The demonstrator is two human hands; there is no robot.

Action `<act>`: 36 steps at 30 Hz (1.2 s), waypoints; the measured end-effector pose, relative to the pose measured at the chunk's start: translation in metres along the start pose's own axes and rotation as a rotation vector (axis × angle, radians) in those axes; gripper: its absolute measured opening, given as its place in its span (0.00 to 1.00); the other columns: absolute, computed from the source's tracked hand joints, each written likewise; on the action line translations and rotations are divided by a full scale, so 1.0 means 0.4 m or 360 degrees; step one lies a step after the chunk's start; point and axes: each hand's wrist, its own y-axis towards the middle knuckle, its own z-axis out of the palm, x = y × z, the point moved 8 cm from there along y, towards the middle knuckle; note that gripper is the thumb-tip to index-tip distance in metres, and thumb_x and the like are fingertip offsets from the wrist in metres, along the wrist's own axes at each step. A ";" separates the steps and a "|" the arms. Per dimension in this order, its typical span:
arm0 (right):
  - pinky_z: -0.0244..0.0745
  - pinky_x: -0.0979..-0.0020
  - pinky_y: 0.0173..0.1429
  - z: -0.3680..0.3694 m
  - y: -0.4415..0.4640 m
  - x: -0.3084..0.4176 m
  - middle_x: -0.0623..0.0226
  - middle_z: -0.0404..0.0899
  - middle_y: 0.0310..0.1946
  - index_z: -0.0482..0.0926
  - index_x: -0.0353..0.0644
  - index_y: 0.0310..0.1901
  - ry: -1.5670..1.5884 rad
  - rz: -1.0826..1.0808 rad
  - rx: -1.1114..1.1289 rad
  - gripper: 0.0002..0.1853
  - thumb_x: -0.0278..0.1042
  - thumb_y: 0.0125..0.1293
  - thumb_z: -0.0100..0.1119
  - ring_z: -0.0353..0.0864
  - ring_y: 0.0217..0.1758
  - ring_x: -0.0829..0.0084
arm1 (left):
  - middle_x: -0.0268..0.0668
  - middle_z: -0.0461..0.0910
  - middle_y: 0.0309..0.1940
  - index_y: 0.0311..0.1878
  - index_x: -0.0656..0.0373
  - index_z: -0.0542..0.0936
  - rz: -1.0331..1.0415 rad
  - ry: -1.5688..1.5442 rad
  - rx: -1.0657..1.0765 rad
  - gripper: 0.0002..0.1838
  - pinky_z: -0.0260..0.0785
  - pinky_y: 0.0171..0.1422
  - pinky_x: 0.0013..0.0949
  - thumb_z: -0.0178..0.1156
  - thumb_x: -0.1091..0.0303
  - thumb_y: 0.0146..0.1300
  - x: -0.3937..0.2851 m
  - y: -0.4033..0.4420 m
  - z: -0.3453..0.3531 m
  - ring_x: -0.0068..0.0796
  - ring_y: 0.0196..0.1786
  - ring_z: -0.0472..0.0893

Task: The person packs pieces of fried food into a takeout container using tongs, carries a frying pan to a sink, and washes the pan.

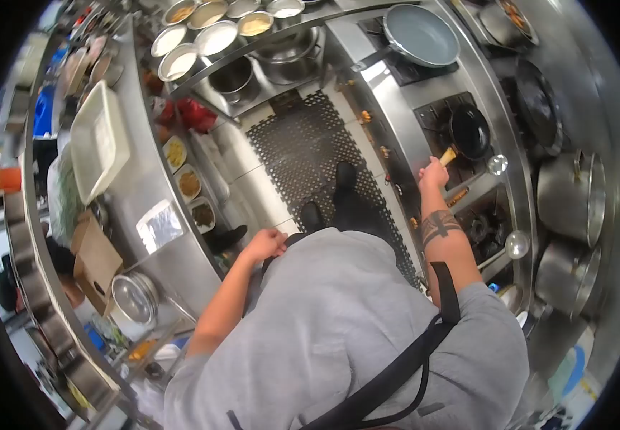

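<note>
My right hand is closed around the pale yellow handle of a small black frying pan, which sits on a stove burner. Close to that hand, another wooden handle lies by the nearer burner. At my waist, my left hand has its fingers curled against the edge of my black apron. Whether anything is pinched in those fingers is hidden. A large grey frying pan rests on the farthest burner, its handle reaching over the stove's front edge.
Two large steel pots and a dark round lid stand right of the stove. A white tub, a cardboard box and steel bowls occupy the left counter. Several filled containers stand ahead, beyond a perforated rubber mat.
</note>
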 end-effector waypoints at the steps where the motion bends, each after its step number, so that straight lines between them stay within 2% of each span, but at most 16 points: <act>1: 0.69 0.67 0.18 0.004 0.021 -0.027 0.61 0.74 0.19 0.75 0.35 0.31 0.0038 0.0094 0.0034 0.12 0.34 0.57 0.66 0.73 0.13 0.67 | 0.39 0.84 0.32 0.43 0.67 0.80 -0.0011 -0.0034 -0.0029 0.17 0.77 0.36 0.29 0.57 0.59 0.71 0.031 -0.018 -0.016 0.25 0.30 0.83; 3: 0.69 0.67 0.19 0.019 0.080 -0.070 0.60 0.75 0.21 0.75 0.34 0.33 0.0075 0.0160 0.0166 0.12 0.34 0.57 0.66 0.73 0.14 0.68 | 0.40 0.84 0.32 0.42 0.68 0.80 -0.0099 -0.0229 -0.0158 0.17 0.77 0.35 0.30 0.56 0.59 0.72 0.102 -0.049 -0.042 0.26 0.29 0.83; 5: 0.69 0.67 0.20 0.045 0.080 -0.079 0.59 0.76 0.23 0.75 0.33 0.35 0.0099 0.0212 0.0281 0.12 0.33 0.58 0.65 0.73 0.15 0.68 | 0.40 0.83 0.30 0.42 0.68 0.80 -0.0045 -0.0199 -0.0288 0.17 0.76 0.35 0.31 0.56 0.60 0.71 0.126 -0.060 -0.069 0.29 0.28 0.83; 7: 0.62 0.72 0.16 0.018 0.051 -0.046 0.70 0.66 0.15 0.68 0.43 0.32 -0.0041 0.0059 0.0116 0.10 0.30 0.58 0.62 0.65 0.11 0.73 | 0.40 0.83 0.30 0.42 0.69 0.80 0.0033 -0.0261 -0.0457 0.17 0.76 0.36 0.32 0.56 0.60 0.71 0.137 -0.051 -0.080 0.29 0.28 0.83; 9: 0.60 0.71 0.14 0.011 0.038 -0.063 0.70 0.65 0.15 0.69 0.42 0.32 -0.0037 -0.0037 0.0116 0.08 0.28 0.57 0.61 0.63 0.10 0.73 | 0.41 0.83 0.29 0.42 0.69 0.80 0.0069 -0.0331 -0.0510 0.17 0.76 0.37 0.33 0.57 0.60 0.70 0.189 0.003 -0.074 0.29 0.28 0.83; 12: 0.60 0.70 0.14 -0.007 -0.134 -0.074 0.70 0.65 0.14 0.70 0.40 0.31 -0.0251 -0.0238 0.0343 0.07 0.26 0.57 0.60 0.64 0.10 0.73 | 0.41 0.83 0.27 0.42 0.68 0.81 0.0047 -0.0309 -0.0645 0.17 0.76 0.36 0.35 0.58 0.59 0.67 0.231 0.050 -0.038 0.29 0.26 0.83; 15: 0.63 0.70 0.16 -0.020 -0.263 -0.127 0.68 0.69 0.15 0.73 0.38 0.30 -0.0557 -0.0366 0.0595 0.06 0.27 0.55 0.61 0.69 0.12 0.74 | 0.40 0.83 0.27 0.40 0.68 0.81 -0.0064 -0.0417 -0.0586 0.17 0.76 0.36 0.35 0.57 0.59 0.67 0.307 0.115 0.033 0.29 0.26 0.83; 17: 0.63 0.71 0.16 -0.017 -0.311 -0.194 0.69 0.70 0.15 0.73 0.38 0.29 -0.0871 -0.0498 0.0900 0.07 0.28 0.56 0.63 0.69 0.12 0.76 | 0.40 0.83 0.26 0.39 0.68 0.81 -0.0090 -0.0468 -0.0515 0.17 0.76 0.35 0.35 0.56 0.59 0.68 0.341 0.154 0.089 0.29 0.26 0.83; 20: 0.62 0.73 0.16 0.044 -0.441 -0.286 0.70 0.70 0.16 0.73 0.39 0.29 -0.1023 -0.0112 0.1241 0.07 0.27 0.58 0.64 0.69 0.13 0.78 | 0.40 0.82 0.26 0.38 0.67 0.80 -0.0102 -0.0603 -0.0518 0.16 0.76 0.35 0.35 0.56 0.60 0.68 0.458 0.238 0.182 0.28 0.26 0.82; 23: 0.59 0.72 0.15 0.190 -0.484 -0.459 0.72 0.68 0.15 0.71 0.40 0.27 -0.1069 0.0224 0.1487 0.09 0.26 0.58 0.64 0.66 0.12 0.79 | 0.40 0.80 0.24 0.41 0.67 0.79 -0.0224 -0.0687 -0.0476 0.15 0.74 0.31 0.34 0.58 0.62 0.69 0.460 0.251 0.205 0.29 0.25 0.81; 27: 0.57 0.72 0.14 0.452 -0.390 -0.708 0.72 0.64 0.13 0.70 0.41 0.28 -0.0933 0.0294 0.1416 0.10 0.24 0.59 0.63 0.61 0.09 0.77 | 0.39 0.81 0.25 0.41 0.67 0.79 -0.0363 -0.0667 -0.0497 0.13 0.73 0.30 0.33 0.58 0.63 0.68 0.524 0.323 0.207 0.28 0.24 0.80; 29: 0.57 0.71 0.13 0.583 -0.289 -0.789 0.71 0.65 0.12 0.72 0.41 0.28 -0.0933 0.0230 0.1190 0.07 0.24 0.60 0.60 0.62 0.09 0.75 | 0.38 0.81 0.25 0.40 0.67 0.79 -0.0430 -0.0682 -0.0521 0.13 0.72 0.30 0.33 0.58 0.63 0.68 0.554 0.381 0.187 0.27 0.24 0.80; 31: 0.59 0.69 0.13 0.710 -0.162 -0.831 0.68 0.66 0.12 0.76 0.39 0.29 -0.0756 0.0016 0.1065 0.03 0.26 0.61 0.56 0.64 0.09 0.72 | 0.39 0.83 0.29 0.45 0.66 0.80 -0.0499 -0.0743 -0.0593 0.14 0.73 0.32 0.31 0.56 0.63 0.69 0.552 0.413 0.151 0.26 0.26 0.81; 33: 0.63 0.68 0.15 0.818 0.038 -0.903 0.66 0.68 0.13 0.80 0.37 0.32 -0.0729 0.0081 0.0908 0.06 0.28 0.62 0.55 0.68 0.10 0.70 | 0.39 0.83 0.29 0.45 0.65 0.81 -0.0525 -0.0749 -0.0628 0.13 0.72 0.33 0.31 0.56 0.64 0.69 0.575 0.480 0.122 0.25 0.26 0.81; 35: 0.65 0.67 0.17 0.894 0.123 -0.824 0.64 0.70 0.16 0.80 0.37 0.32 -0.0569 0.0118 0.0677 0.07 0.32 0.62 0.57 0.70 0.12 0.68 | 0.48 0.85 0.33 0.43 0.64 0.81 -0.0500 -0.0407 -0.0809 0.14 0.75 0.45 0.41 0.57 0.61 0.67 0.586 0.544 0.067 0.45 0.38 0.85; 36: 0.66 0.67 0.19 0.930 0.187 -0.792 0.64 0.70 0.17 0.79 0.38 0.32 -0.0554 0.0076 0.0636 0.08 0.34 0.63 0.58 0.71 0.15 0.67 | 0.52 0.84 0.38 0.44 0.62 0.81 -0.0423 -0.0299 -0.0864 0.14 0.74 0.51 0.44 0.57 0.61 0.66 0.527 0.552 0.019 0.52 0.45 0.84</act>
